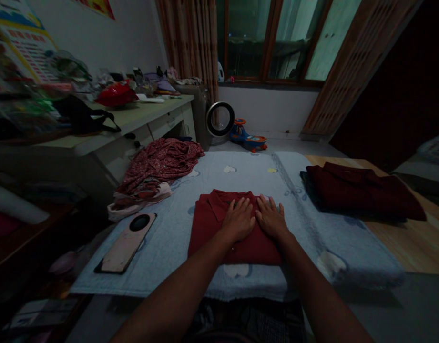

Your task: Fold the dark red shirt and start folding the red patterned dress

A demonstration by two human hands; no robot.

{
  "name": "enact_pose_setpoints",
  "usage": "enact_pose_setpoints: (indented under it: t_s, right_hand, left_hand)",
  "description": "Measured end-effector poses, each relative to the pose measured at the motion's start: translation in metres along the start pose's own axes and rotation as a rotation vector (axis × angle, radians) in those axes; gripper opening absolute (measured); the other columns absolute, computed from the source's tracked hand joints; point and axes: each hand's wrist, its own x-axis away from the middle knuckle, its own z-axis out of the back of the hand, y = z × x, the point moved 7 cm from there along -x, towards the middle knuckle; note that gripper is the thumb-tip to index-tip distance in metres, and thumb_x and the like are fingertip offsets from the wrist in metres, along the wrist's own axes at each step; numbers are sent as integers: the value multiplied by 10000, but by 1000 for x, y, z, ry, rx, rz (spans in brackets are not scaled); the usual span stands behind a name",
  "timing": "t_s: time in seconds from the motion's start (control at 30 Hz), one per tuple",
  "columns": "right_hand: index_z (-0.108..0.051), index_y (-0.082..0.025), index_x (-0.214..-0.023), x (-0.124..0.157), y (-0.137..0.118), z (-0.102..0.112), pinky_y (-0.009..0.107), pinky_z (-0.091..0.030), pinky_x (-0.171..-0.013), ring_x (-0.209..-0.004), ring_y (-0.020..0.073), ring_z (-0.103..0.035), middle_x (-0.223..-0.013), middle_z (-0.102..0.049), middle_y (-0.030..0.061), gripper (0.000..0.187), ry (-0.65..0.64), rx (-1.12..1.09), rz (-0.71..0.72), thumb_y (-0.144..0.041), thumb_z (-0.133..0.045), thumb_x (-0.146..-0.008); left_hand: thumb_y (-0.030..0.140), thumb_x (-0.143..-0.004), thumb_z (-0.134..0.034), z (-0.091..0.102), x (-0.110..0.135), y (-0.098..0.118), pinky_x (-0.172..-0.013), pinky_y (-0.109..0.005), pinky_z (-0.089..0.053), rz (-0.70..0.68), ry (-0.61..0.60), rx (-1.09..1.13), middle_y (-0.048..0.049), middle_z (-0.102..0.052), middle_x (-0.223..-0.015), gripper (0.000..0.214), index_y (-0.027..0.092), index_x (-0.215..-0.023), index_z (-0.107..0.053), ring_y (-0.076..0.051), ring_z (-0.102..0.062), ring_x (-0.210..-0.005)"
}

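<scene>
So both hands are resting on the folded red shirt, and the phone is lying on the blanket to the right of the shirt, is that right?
Not quite: the phone is to the left of the folded red shirt, as the head view shows. The left hand and right hand do rest on it.

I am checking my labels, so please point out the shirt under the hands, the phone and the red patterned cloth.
Shirt (253, 247), head view: lower front.
Phone (125, 246), head view: middle of back.
Red patterned cloth (160, 162), head view: middle of heap.
</scene>
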Motion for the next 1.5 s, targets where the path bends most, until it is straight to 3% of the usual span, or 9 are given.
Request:
enact_pose_setpoints:
  t_s: [0.23, 0.43, 0.57, 0.7, 0.87, 1.07, 1.2, 1.37, 1.5]
  right_hand:
    - [-373, -168, -1490, -9, 6, 23, 641, -162, -1134, -1491, 332, -140, -1612, -235, 126, 549, 60, -106, -109, -383, -311, -989]
    - [-462, -149, -1425, -2, -50, 37, 387, -283, -1152, -1410, 188, -369, -1515, -436, 122, 496, 158, -276, 146, -204, -279, -968]
    - [-473, -140, -1420, 0, -68, 20, 398, -305, -1137, -1416, 194, -366, -1517, -436, 120, 496, 71, -279, 158, -159, -304, -954]
    - [-534, -150, -1362, -11, -64, 24, 350, -363, -1078, -1338, 201, -464, -1457, -511, 118, 463, 59, -295, 123, -148, -371, -929]
    - [-631, -150, -1243, -38, -56, 51, 311, -397, -1003, -1161, 236, -576, -1257, -654, 124, 385, 196, -323, 10, -187, -424, -921]
    - [-657, -235, -1230, -61, -55, 42, 360, -387, -972, -1135, 252, -582, -1230, -671, 91, 359, 78, -244, -33, -255, -506, -905]
    - [-707, -310, -1136, -65, -51, 39, 387, -361, -950, -1099, 252, -566, -1154, -672, 65, 283, 44, -184, 41, -312, -534, -911]
    - [-748, -243, -1003, -69, -44, 41, 306, -395, -851, -994, 207, -572, -1045, -668, 65, 220, 67, -308, 131, -310, -570, -892]
    - [-729, -185, -861, -70, -41, 40, 252, -402, -742, -838, 159, -583, -909, -679, 49, 188, 40, -495, 188, -280, -567, -881]
  left_hand:
    - [267, -965, -384, 24, 14, -6, -1205, -472, -215, 4, 144, 160, -67, -476, -1498, 417, 198, -1348, -533, -194, -332, -1441]
    - [210, -927, -452, 36, 42, -23, -1190, -523, -238, 135, 220, 91, -94, -544, -1434, 402, 193, -1315, -558, -244, -396, -1403]
    - [248, -941, -456, 29, 46, -29, -1174, -515, -271, 168, 128, 96, -100, -540, -1438, 399, 186, -1324, -548, -253, -420, -1386]
    - [247, -934, -476, 38, 39, -36, -1135, -455, -342, 143, 133, 135, -83, -599, -1365, 332, 201, -1237, -604, -226, -505, -1299]
    - [161, -907, -479, 63, 15, -65, -1126, -429, -333, 203, 269, 41, -78, -591, -1359, 335, 203, -1210, -615, -223, -471, -1310]
    - [261, -896, -558, 55, -15, -102, -999, -433, -418, 255, 64, -52, -97, -677, -1166, 331, 212, -1214, -636, -269, -580, -1123]
    - [336, -877, -617, 59, -22, -109, -927, -379, -439, 191, 39, -54, -65, -673, -1052, 262, 276, -1117, -702, -254, -584, -1052]
    - [269, -859, -622, 63, -25, -111, -851, -294, -463, 92, 55, 118, -51, -659, -990, 166, 219, -974, -731, -200, -600, -965]
    - [245, -838, -615, 56, -27, -117, -775, -259, -475, 119, -2, 319, -30, -689, -917, 155, 185, -940, -715, -173, -617, -873]
